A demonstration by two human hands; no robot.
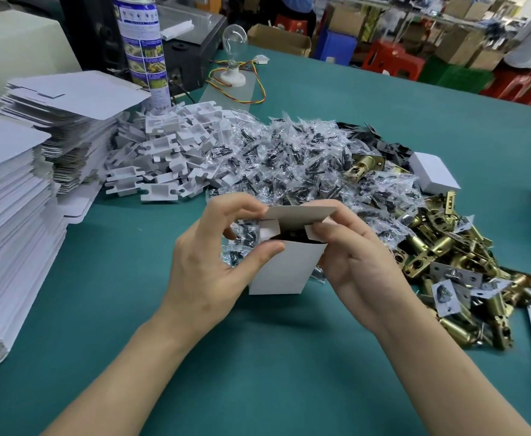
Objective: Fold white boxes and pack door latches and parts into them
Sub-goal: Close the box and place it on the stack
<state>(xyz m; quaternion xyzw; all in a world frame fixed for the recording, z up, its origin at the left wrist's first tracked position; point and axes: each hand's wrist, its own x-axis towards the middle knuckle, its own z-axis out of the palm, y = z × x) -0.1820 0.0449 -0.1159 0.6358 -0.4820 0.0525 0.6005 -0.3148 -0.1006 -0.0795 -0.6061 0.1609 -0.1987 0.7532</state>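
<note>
— Where did we hold the white box (289,269)?
— Upright over the table (257,372), between both hands. Our left hand (213,259) had its grip round the side to steady it. Our right hand (352,256) pinched a side flap (309,236), likely to tuck it before the lid (301,214).

Left grip (207,265) and right grip (361,265) pinch a small white cardboard box (289,269) between them, its top open; brass metal door latches (440,247) are heaped just beyond the right grip.
</note>
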